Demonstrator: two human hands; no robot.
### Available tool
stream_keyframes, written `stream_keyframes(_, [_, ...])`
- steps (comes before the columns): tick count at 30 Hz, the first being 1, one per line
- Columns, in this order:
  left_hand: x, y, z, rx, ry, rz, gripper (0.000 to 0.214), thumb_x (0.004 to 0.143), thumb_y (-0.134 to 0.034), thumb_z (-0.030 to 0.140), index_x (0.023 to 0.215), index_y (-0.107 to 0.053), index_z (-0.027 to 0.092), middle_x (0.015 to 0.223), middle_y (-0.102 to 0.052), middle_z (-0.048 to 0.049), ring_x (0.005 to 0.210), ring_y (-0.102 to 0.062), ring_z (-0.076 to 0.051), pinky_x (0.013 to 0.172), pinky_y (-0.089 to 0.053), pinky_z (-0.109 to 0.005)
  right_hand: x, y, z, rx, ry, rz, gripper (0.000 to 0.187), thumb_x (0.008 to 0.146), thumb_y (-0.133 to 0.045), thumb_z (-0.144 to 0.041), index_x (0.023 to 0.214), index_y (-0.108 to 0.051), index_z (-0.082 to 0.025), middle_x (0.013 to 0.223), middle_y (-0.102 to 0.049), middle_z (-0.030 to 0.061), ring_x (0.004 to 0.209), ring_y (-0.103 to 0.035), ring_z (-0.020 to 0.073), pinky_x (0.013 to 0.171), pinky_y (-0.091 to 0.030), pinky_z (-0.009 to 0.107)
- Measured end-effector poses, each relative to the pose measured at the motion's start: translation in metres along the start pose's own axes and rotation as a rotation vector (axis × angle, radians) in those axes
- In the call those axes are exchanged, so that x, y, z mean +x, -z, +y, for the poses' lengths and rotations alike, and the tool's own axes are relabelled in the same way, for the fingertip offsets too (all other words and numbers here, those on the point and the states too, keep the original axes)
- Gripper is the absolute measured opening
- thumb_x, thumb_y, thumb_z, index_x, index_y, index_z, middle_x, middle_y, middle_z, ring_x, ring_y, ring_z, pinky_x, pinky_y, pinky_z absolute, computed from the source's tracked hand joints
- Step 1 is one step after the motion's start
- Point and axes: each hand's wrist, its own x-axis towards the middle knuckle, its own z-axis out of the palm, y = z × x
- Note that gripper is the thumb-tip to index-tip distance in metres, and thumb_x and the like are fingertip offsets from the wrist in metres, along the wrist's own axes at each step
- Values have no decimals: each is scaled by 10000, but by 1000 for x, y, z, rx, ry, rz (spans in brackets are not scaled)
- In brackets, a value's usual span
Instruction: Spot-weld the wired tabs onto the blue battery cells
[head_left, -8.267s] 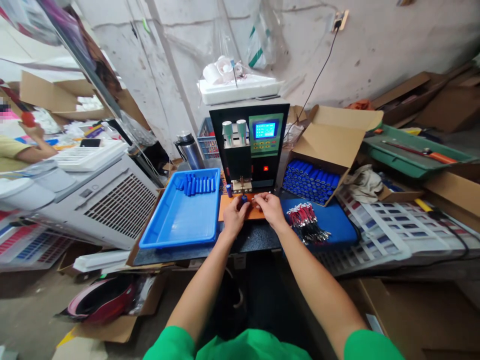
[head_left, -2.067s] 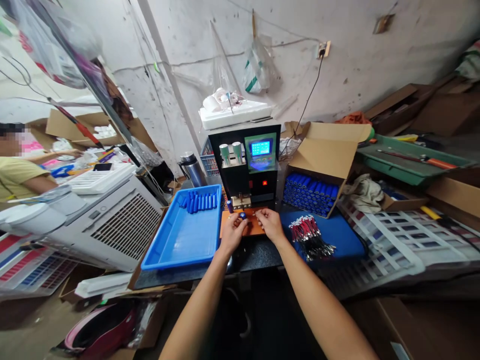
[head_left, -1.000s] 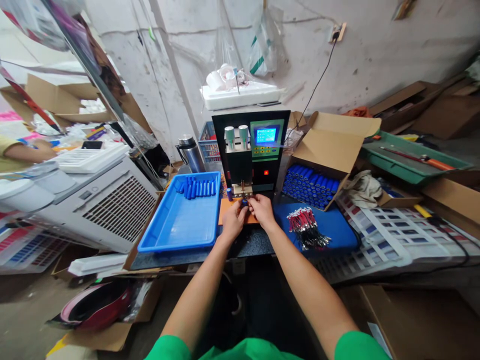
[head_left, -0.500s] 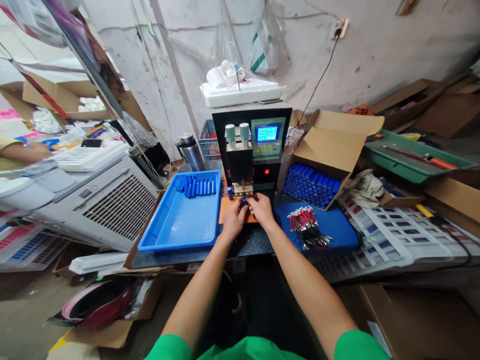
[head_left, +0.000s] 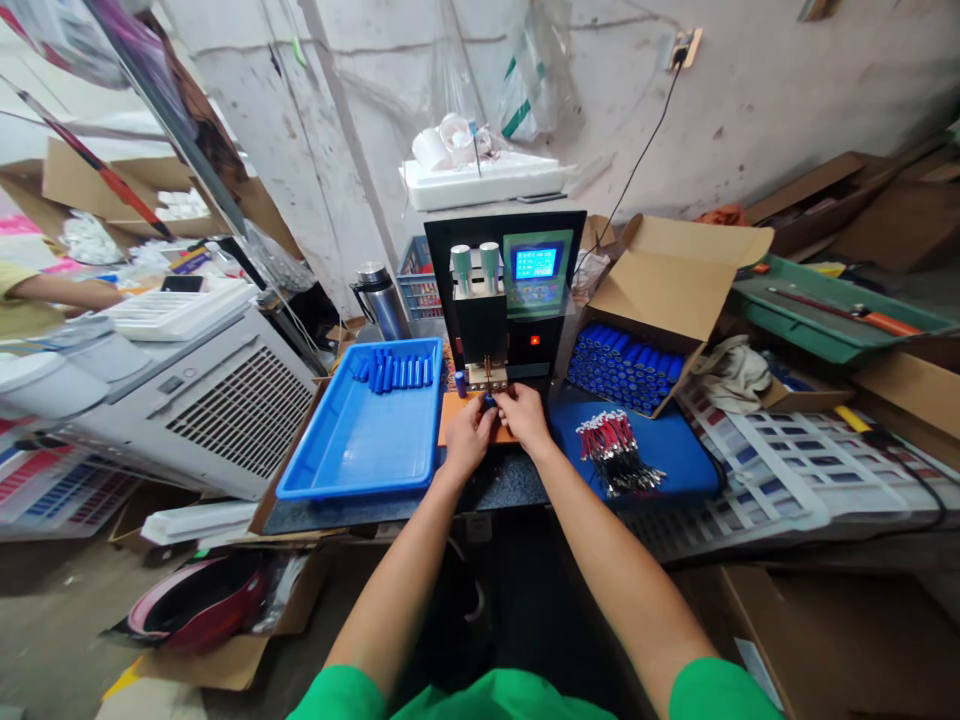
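Observation:
Right below the copper electrodes of a black spot welder (head_left: 484, 335), I hold a dark blue battery cell (head_left: 489, 400). My left hand (head_left: 468, 436) is closed around its left side. From the right, the fingertips of my right hand (head_left: 525, 416) pinch at the same cell; any small part between them is hidden. Both hands rest over an orange board (head_left: 452, 410). Another blue cell (head_left: 460, 383) stands upright just left of the electrodes.
To the left, a blue tray (head_left: 352, 440) holds several blue cells. On the right are an open carton (head_left: 667, 270) packed with blue cells and a bundle of red and black wire leads (head_left: 619, 455) on a blue pad. A co-worker's arm (head_left: 67, 290) shows far left.
My hands stay at the electrodes with the battery cell, almost unmoved. The view has shifted slightly. The co-worker's arm at far left reaches a little further right.

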Motion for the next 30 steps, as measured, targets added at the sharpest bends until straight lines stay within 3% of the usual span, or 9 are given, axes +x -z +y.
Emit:
stream_keyframes(14, [0,-3,-3,-16,-6,-5,385,919,-531,309,1263,-632,167,847,-712,-52,754,-649,-200,739,-497,-293,-2,0,-1,-30,-14,11,249,711,-632,-425,664,-513,-211,489,-498,-61,396,-418,94,383,-329,202])
stream_keyframes(20, [1,-3,-3,-44,-15,3,374,914,-540,291,1257,-635,176,929,-725,-68,856,-668,-215,820,-506,-309,0,0,0,-27,6,11,264,705,-635,-445,664,-525,-208,496,-498,-60,401,-429,95,386,-342,201])
stream_keyframes(26, [0,0,5,-6,21,-6,336,903,-554,308,1189,-666,170,864,-715,-59,772,-652,-210,739,-497,-297,-2,0,-2,-17,-9,7,267,695,-646,-445,668,-527,-207,502,-495,-60,407,-433,99,379,-344,206])
stream_keyframes(30, [0,-1,4,-28,17,-5,342,900,-553,293,1201,-659,171,915,-725,-69,818,-663,-212,778,-506,-304,-2,1,-1,-16,-12,7,272,696,-643,-448,668,-533,-202,501,-501,-56,408,-443,103,380,-349,210])
